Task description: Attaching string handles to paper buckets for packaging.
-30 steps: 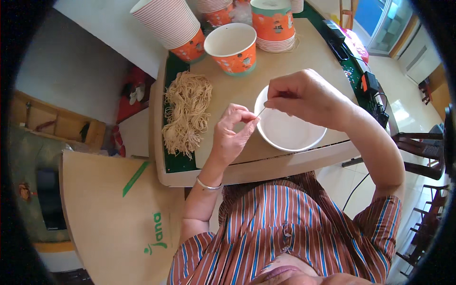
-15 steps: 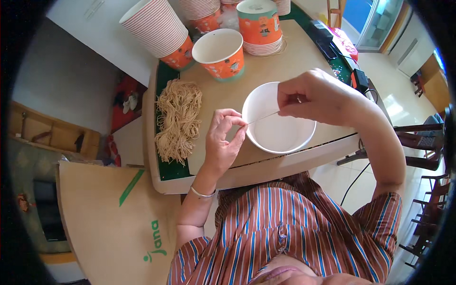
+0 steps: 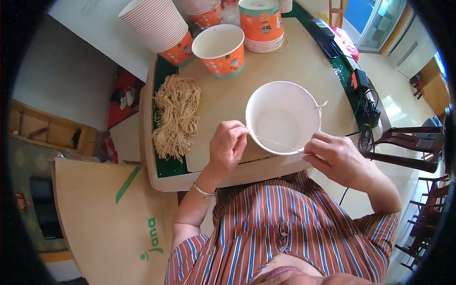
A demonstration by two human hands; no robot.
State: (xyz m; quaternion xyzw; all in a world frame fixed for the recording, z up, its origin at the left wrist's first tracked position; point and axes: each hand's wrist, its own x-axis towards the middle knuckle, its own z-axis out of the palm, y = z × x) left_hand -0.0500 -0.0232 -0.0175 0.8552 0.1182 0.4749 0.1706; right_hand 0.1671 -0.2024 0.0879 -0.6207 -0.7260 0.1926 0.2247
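Observation:
A white paper bucket (image 3: 283,118) stands mouth up at the table's near edge. My left hand (image 3: 229,146) is closed in a pinch on one part of a thin beige string (image 3: 275,142), right beside the bucket's left rim. Across the near part of the bucket's mouth the string runs taut to my right hand (image 3: 338,159), whose fingers are pinched on it by the right rim. Another bit of string sticks up at the bucket's right side; how it joins the rim is too small to tell. A bundle of beige strings (image 3: 176,116) lies left of my left hand.
An orange paper bucket (image 3: 219,52) stands beyond the string bundle. Stacked buckets (image 3: 156,28) lean at the far left, and an upside-down stack (image 3: 260,23) stands farther back. Black adapters and cables (image 3: 368,114) lie along the right edge. A large cardboard box (image 3: 109,213) is at my left.
My right hand has come down and toward me, from over the bucket's far right rim to its near right side. The string now crosses the near part of the mouth.

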